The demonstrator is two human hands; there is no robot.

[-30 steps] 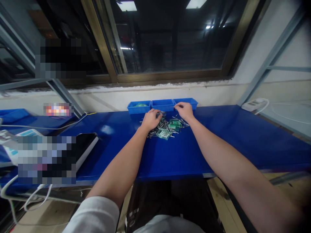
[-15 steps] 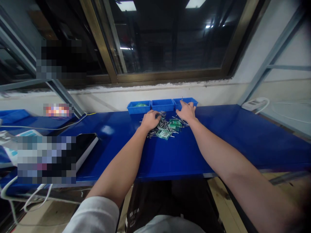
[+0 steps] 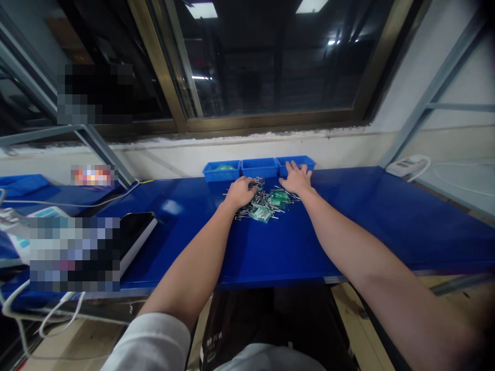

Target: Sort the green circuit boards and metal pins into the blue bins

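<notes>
A pile of thin silver metal pins [image 3: 261,199], perhaps rivets, lies on the blue table together with green-tinted clear packets [image 3: 261,213]. My left hand [image 3: 240,192] rests on the pile's left side, fingers curled in; what they hold, if anything, is hidden. At the front of the right blue bin [image 3: 310,163], my right hand [image 3: 297,178] has its fingers spread over the rim and nothing visible in them. A few pins lie by its wrist. The middle blue bin [image 3: 259,168] stands beside it, and the left blue bin [image 3: 207,172] contains something green.
Behind the bins rises a white wall [image 3: 162,154] under a window. To the left lie a phone-like device [image 3: 141,224], white cables and another blue bin [image 3: 27,184]. A white power strip [image 3: 406,166] sits by the metal frame at right.
A pin that stuck up at my right fingertips over the right bin is no longer seen, and those fingers are now more spread. My left hand has barely moved.
</notes>
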